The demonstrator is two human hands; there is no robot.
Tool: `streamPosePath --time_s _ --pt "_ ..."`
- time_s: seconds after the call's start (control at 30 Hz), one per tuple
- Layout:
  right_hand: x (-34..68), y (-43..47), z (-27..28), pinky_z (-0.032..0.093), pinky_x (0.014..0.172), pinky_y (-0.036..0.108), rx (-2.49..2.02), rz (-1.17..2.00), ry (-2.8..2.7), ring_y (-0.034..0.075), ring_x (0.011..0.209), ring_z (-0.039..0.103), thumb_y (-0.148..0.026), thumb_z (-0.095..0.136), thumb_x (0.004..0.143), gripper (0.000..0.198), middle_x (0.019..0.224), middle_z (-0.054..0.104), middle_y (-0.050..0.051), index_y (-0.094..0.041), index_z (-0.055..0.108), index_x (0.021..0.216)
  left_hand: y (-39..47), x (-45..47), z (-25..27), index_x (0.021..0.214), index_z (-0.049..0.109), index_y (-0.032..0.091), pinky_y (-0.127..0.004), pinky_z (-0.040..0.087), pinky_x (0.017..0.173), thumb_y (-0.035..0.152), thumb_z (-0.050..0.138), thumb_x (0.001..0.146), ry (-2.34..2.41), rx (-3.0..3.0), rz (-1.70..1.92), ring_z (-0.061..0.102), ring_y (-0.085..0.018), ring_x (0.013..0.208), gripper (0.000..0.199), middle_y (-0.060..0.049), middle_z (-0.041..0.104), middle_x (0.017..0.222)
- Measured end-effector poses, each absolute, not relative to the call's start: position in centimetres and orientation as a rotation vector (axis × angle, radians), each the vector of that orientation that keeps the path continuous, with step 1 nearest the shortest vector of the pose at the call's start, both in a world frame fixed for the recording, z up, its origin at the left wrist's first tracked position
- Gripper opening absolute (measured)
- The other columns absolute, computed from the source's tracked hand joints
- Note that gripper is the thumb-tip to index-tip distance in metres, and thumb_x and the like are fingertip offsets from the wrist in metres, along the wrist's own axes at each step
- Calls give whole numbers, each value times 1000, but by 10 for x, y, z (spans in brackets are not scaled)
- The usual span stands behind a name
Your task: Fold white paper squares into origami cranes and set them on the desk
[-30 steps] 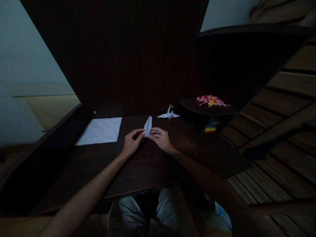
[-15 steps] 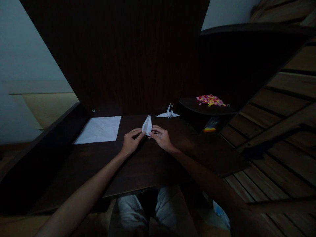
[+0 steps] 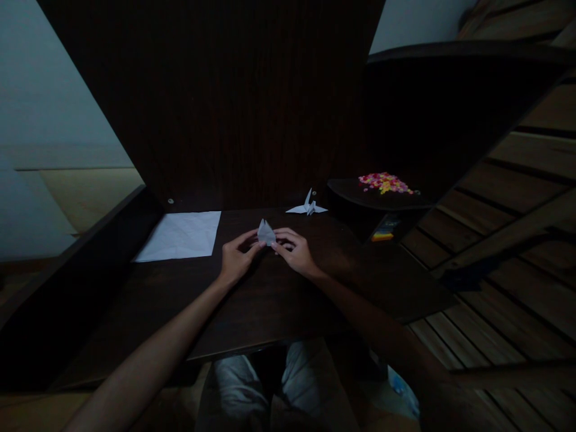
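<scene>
Between my hands, just above the dark desk (image 3: 270,300), is a piece of folded white paper (image 3: 266,234) with a pointed top that shows a small slit. My left hand (image 3: 238,255) pinches its lower left edge between thumb and fingers. On the lower right edge, my right hand (image 3: 293,249) grips it the same way, thumb in front and fingers behind. A finished origami crane (image 3: 309,206) with spread wings stands behind my right hand, near the back panel.
A flat white sheet (image 3: 182,235) lies on the desk's left side. To the right, a rounded shelf (image 3: 346,191) carries a pile of small pink, red and yellow pieces (image 3: 386,182). A dark side board (image 3: 90,258) bounds the desk at left.
The folded paper looks shorter and broader now, its face tipped differently, and its tall narrow points no longer show. Both hands have stayed in nearly the same place.
</scene>
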State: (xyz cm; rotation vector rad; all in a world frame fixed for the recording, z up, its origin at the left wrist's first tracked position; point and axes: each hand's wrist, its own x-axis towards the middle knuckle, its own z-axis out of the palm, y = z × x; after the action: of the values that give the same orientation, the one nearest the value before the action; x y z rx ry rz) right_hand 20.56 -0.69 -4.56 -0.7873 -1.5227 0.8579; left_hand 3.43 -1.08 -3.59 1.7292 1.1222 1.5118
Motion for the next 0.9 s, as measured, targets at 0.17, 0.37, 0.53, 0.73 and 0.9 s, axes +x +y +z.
streamPosePath --time_s 0.17,0.37,0.53,0.73,0.9 --pt "204 -6 -47 55 52 22 -823 887 -1434 10 67 54 -37 71 71 40 93 58 2 -23 57 105 -6 33 -41 104 67 17 -34 55 75 36 72 70 1075 1751 1486 65 -18 77 39 -6 69 89" --pt "204 -4 -47 57 53 23 -787 965 -1472 9 67 52 -38 70 72 43 96 49 2 -24 58 111 -7 32 -41 88 65 16 -29 52 69 35 69 73 1028 1751 1403 63 -17 79 25 -4 66 85" --pt "206 -4 -44 53 46 20 -821 960 -1471 8 62 53 -43 69 71 31 88 50 1 -19 60 88 -8 34 -37 87 59 16 -31 51 75 35 68 72 925 1644 1311 64 -18 79 26 -4 68 85" --pt "207 -6 -42 39 37 16 -946 1052 -1464 6 45 47 -45 70 69 32 58 49 -5 -18 53 77 -7 35 -39 86 59 16 -28 52 70 34 70 71 944 1562 1240 64 -15 71 26 -2 67 77" --pt "205 -5 -43 36 35 15 -928 1034 -1467 6 48 47 -43 70 69 30 62 50 -4 -18 54 76 -7 35 -38 82 62 16 -30 53 64 43 72 67 941 1444 1184 65 -17 63 33 -1 68 69"
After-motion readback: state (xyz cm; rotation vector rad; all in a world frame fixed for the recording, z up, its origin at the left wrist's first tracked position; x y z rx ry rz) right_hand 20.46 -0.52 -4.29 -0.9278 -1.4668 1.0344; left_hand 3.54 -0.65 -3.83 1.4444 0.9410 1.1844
